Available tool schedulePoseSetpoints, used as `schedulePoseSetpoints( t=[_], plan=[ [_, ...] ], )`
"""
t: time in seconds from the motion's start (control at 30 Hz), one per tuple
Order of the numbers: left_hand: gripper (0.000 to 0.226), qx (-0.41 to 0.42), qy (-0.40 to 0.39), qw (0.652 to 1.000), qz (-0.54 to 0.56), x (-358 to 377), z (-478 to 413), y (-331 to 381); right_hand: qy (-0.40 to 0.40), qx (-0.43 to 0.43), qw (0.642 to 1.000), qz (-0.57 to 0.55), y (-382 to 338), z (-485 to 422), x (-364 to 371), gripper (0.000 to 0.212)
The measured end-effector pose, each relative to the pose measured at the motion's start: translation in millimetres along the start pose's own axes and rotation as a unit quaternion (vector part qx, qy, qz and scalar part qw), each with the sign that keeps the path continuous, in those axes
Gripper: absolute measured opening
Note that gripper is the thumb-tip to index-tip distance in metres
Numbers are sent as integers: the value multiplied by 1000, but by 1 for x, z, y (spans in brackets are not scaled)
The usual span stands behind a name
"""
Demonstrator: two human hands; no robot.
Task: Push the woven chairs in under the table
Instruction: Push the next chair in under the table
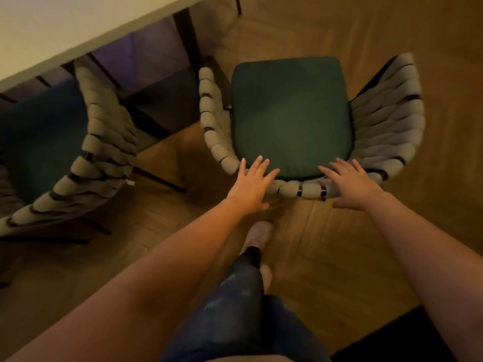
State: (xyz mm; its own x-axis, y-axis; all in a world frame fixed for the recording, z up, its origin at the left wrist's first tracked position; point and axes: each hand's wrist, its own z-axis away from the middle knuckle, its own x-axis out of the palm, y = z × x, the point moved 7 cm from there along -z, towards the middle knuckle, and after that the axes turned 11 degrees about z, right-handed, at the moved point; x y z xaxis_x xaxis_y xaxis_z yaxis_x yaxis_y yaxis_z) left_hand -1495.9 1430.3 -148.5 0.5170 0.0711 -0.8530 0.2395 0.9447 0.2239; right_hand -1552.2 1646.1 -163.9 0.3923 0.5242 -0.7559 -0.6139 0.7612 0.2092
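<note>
Left hand (251, 184) and right hand (352, 181) lay flat, gripping nothing, on the back rim of the woven chair (386, 121) — seemingly a stiff, light frame, best pushed right there under both palms.

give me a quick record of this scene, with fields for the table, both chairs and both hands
table: white top, upper left
left chair: drawn up to the table edge
right chair: out on the wooden floor, not under the table, green cushion
left hand: fingers straight, at the right chair's back rim
right hand: fingers straight, at the same rim
contact: too blurred to tell touching from hovering
</note>
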Motion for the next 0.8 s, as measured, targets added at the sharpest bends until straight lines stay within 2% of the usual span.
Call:
schedulePoseSetpoints(
  t=[0.07,0.17,0.3,0.43,0.57,0.8],
  plan=[
    [81,3,-47,999,-21,4,-18,7,-70,14,997,30,32,3,18,98],
    [66,-11,-113,993,-25,10,-42,13,-81,5,994,68,73,2,28,81],
    [46,-57,-111,992,3,12,-49,20,-29,-54,996,66,93,-3,29,63],
    [40,-122,-135,983,-24,14,-54,22,60,-125,989,49,101,-12,26,42],
    [36,-170,-130,977,-20,20,-55,18,71,-172,980,66,99,-15,26,36],
    [43,-224,-111,968,25,32,-38,45,67,-240,966,64,109,-18,25,31]
  ],
)
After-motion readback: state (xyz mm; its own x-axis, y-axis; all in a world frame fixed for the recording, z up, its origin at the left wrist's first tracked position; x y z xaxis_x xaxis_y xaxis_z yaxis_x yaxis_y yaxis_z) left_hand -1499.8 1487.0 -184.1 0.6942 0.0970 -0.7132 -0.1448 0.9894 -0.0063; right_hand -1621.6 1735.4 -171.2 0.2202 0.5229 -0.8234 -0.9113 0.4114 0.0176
